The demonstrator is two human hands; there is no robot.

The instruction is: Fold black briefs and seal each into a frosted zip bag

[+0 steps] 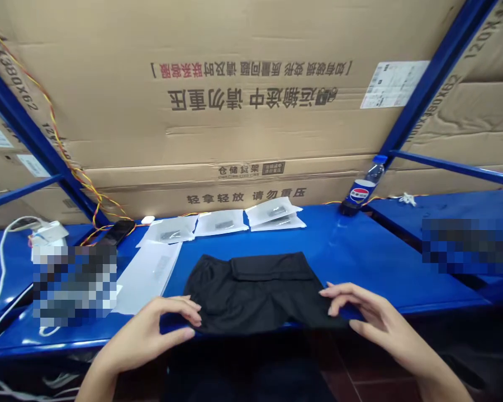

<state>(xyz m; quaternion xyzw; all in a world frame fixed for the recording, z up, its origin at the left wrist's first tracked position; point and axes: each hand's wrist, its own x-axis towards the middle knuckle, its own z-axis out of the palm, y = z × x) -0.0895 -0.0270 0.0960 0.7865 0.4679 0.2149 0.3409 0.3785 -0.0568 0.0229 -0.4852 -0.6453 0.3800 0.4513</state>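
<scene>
Fingertips of the left hand (153,329) rest at the near left corner of a black fabric garment (255,298), the thumb just beside them; whether they pinch the cloth cannot be told. The right hand (373,315) is spread, thumb well apart from its curved fingers, which reach the garment's right edge. The garment lies between the two hands at the near edge of a blue metal tabletop (314,237), a folded band along its far side.

Beyond the left hand is a large frosted plastic bag (146,279). Farther out, smaller frosted zip bags (221,222) with dark contents form a row past the garment, two overlapping at its right end. A Pepsi bottle (362,190) with a blue cap stands beyond the right hand, near a blue post. A dark phone (118,231) lies past the left hand, with a white charger (50,234) farther left. Large cardboard boxes (243,128) with upside-down lettering stand behind everything.
</scene>
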